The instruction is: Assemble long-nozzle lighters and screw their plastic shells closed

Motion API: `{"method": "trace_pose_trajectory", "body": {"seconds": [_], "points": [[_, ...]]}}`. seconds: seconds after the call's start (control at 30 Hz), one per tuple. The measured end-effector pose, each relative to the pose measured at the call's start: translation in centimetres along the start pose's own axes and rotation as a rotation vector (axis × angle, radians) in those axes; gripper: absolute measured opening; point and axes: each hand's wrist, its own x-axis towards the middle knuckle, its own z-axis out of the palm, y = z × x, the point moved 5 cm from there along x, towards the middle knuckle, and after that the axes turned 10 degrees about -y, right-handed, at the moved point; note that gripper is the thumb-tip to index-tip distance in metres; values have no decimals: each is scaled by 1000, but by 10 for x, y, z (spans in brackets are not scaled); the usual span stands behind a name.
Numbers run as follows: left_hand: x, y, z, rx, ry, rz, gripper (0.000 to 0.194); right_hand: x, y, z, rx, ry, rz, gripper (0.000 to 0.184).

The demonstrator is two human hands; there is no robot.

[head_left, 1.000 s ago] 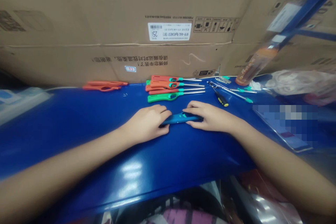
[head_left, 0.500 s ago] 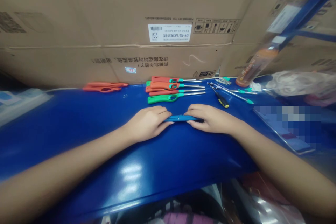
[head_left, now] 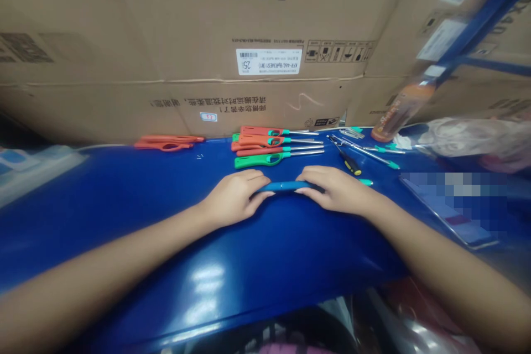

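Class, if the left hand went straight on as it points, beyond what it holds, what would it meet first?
Along the blue handle it holds, the left hand would likely meet the right hand, gripping the other end, though depth is hard to judge.

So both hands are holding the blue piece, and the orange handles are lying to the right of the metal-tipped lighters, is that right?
Not quite: the orange handles are lying to the left of the metal-tipped lighters, as the head view shows. The left hand and right hand are indeed both holding the blue piece.
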Motion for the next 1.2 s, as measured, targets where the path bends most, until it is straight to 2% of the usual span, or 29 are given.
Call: {"method": "trace_pose_trajectory", "body": {"seconds": [0.07,0.13,0.27,0.33,0.37,0.43,0.47,0.6,0.7,0.83,0.93,1.0,1.03,1.1,1.2], "points": [[2,0,-1,-154,-5,-52,27,-1,0,-2,-92,29,23,28],[3,-2,1,-406,-45,-148,29,-1,-2,-5,-177,61,34,28],[5,-2,17,-1093,-194,-404,34,-2,-10,-9,-265,91,26,35],[5,2,23,-1330,-276,-480,34,-1,-17,-7,-292,70,-15,41],[5,4,24,-1379,-310,-493,35,0,-20,-5,-299,52,-35,41],[6,6,22,-1329,-345,-461,38,0,-23,-2,-284,28,-57,35],[6,6,18,-1229,-333,-415,39,0,-24,-2,-260,27,-58,31],[5,15,0,-510,-200,-114,34,-1,-27,-1,-148,15,-76,26],[2,20,4,-148,-213,3,33,2,-29,4,-98,-56,-80,26],[4,9,7,-75,-240,39,31,7,-24,7,-143,-94,-10,32],[5,-10,-2,-97,-220,25,33,3,-8,-8,-212,13,40,42],[4,-25,-13,-116,-154,17,36,-6,11,-23,-174,106,82,55],[3,-33,-18,-125,-121,1,38,-11,23,-31,-170,138,110,56],[1,-48,-25,-148,-77,-42,41,-21,47,-42,-174,188,164,52],[-1,-61,-28,-204,-75,-80,44,-29,72,-51,-151,241,185,36]]}}
